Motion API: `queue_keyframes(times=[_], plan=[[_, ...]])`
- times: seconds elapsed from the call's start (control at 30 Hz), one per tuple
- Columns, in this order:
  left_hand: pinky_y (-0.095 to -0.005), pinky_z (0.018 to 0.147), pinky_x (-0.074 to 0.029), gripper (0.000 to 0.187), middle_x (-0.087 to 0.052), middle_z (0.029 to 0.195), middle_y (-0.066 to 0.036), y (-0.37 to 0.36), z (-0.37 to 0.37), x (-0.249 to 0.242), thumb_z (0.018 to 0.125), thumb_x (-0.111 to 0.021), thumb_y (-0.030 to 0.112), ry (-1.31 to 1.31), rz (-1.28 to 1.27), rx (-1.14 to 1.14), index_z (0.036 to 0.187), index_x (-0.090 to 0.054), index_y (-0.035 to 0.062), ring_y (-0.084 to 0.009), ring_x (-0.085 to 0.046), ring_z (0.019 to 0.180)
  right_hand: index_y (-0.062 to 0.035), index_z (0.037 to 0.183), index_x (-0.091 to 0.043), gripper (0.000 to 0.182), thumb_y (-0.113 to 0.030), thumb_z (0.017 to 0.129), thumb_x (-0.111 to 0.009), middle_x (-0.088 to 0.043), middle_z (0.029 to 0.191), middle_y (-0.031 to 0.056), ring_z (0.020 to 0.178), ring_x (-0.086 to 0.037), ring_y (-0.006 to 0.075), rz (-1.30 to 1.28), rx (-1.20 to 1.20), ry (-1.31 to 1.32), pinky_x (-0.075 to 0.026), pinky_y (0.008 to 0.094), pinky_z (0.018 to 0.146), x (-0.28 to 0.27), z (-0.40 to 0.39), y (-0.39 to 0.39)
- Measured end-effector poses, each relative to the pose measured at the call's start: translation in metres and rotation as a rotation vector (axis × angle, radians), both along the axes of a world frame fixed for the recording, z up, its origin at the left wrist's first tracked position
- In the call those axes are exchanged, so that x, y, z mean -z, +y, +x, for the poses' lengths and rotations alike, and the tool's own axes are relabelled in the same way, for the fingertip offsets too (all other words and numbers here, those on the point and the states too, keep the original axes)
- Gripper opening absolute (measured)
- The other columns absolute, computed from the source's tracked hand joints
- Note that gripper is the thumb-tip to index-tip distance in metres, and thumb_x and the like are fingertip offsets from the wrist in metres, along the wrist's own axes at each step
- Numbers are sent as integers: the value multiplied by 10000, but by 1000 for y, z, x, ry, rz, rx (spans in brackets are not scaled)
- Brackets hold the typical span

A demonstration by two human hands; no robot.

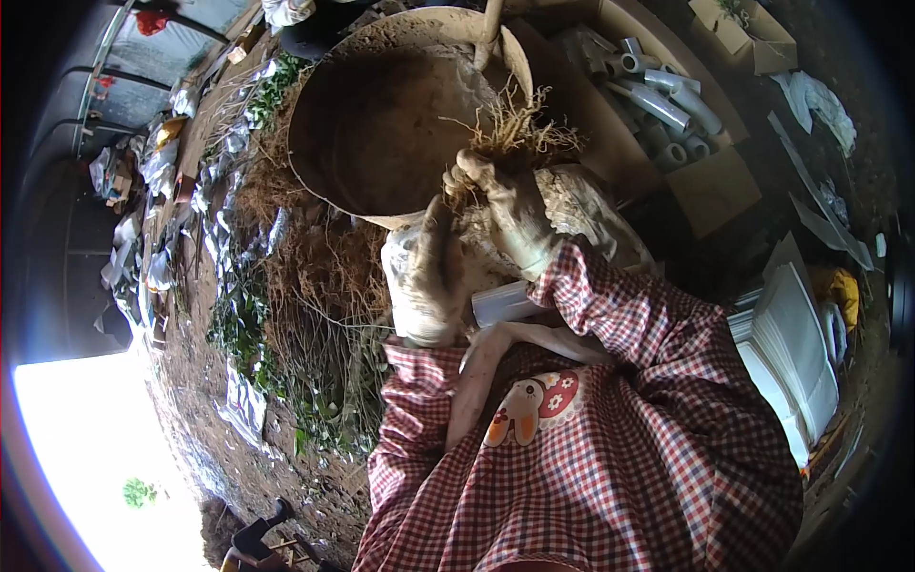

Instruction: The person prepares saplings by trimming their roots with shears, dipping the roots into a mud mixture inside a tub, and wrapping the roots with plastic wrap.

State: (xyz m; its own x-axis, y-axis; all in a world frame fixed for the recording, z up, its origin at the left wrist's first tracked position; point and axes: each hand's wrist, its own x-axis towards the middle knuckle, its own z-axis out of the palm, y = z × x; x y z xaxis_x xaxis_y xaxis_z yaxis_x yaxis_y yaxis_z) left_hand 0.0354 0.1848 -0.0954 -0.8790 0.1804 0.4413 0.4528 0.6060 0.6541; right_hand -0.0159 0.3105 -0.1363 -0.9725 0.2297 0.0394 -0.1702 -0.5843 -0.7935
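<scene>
In the head view both of my hands wear pale gloves stained with mud. My right hand [510, 210] is closed around the base of a bundle of brown roots [522, 133], whose tangled ends spread out over the right rim of a large muddy basin [329, 71]. My left hand [421, 276] is beside it on the left, just below the basin's near rim, with a finger stretched upward and no object seen in it. A muddy plastic-covered lump [581, 210] lies behind my right wrist. Below the hands, a roll of clear film [505, 303] rests near my lap.
Bare-rooted plants [329, 276] lie heaped to the left, leaves toward the lower left. A cardboard box [710, 191] of film rolls [658, 100] stands at the upper right. White sheets [786, 353] are stacked at my right. A handle [491, 29] rises from the basin's far side.
</scene>
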Motion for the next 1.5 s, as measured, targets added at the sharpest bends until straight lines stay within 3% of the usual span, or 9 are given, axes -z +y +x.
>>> queue_keyframes(times=[0.2,0.33,0.43,0.47,0.57,0.87,1.07,1.3,1.5], plan=[[-305,706,-552,326,-693,1061,-120,-19,-47,-28,946,-545,150,-34,-386,14,1269,-585,126,-228,-703,817,-24,1133,-616,232,-138,932,-594,-642,1111,79,1026,-622,201,-714,-478,35,-504,365,951,33,-31,7],[-422,702,-540,313,-694,983,-127,-50,-107,-11,964,-478,302,-145,-352,1,1227,-599,185,-330,-678,843,3,1237,-549,442,-273,905,-643,-601,1196,146,1087,-592,251,-595,-803,101,-495,410,968,51,-43,36],[-449,700,-527,311,-689,887,-135,-69,-133,-15,955,-473,333,-334,-551,-73,1210,-603,213,-340,-667,833,62,1379,-323,740,-285,851,-708,-441,1376,239,1261,-476,327,320,-554,-142,-439,421,1037,-21,23,61],[-455,716,-526,316,-687,896,-130,-73,-145,-11,953,-473,344,-365,-636,-86,1210,-602,214,-342,-663,853,62,1369,-319,762,-327,843,-708,-413,1395,248,1306,-414,368,945,-417,235,-417,449,1055,-10,35,76],[-465,774,-518,308,-682,981,-123,-91,-185,29,953,-456,318,-302,-833,-116,1204,-608,224,-336,-650,935,4,1245,-484,560,-256,805,-712,-557,1221,181,1236,-484,330,1433,-349,314,-417,462,1048,-36,85,109],[-418,1011,-442,414,-536,1349,-102,-45,-301,141,925,-435,250,-856,-1341,22,1305,-544,127,-272,-514,1246,-44,945,-637,280,-193,718,-702,-587,1059,105,1082,-558,268,1580,-144,149,-417,465,984,-20,123,110],[-396,993,-436,392,-566,1299,-124,-22,-291,204,911,-513,316,-604,-1162,356,1238,-595,114,-284,-530,1208,-51,877,-622,278,-232,701,-739,-625,979,85,968,-612,237,1490,49,180,-470,411,868,-10,109,109],[-425,935,-457,395,-617,1200,-157,-20,-284,162,913,-482,326,-795,-785,329,1248,-573,137,-352,-576,1110,-90,868,-626,342,-382,733,-742,-648,961,31,933,-629,203,1482,-10,103,-409,448,934,8,121,101],[-434,883,-483,351,-656,1111,-156,-48,-308,132,927,-460,273,-631,-1105,35,1225,-572,124,-330,-618,1053,-100,850,-635,381,-462,766,-719,-652,951,17,934,-632,197,1517,15,120,-403,440,933,23,125,103]])
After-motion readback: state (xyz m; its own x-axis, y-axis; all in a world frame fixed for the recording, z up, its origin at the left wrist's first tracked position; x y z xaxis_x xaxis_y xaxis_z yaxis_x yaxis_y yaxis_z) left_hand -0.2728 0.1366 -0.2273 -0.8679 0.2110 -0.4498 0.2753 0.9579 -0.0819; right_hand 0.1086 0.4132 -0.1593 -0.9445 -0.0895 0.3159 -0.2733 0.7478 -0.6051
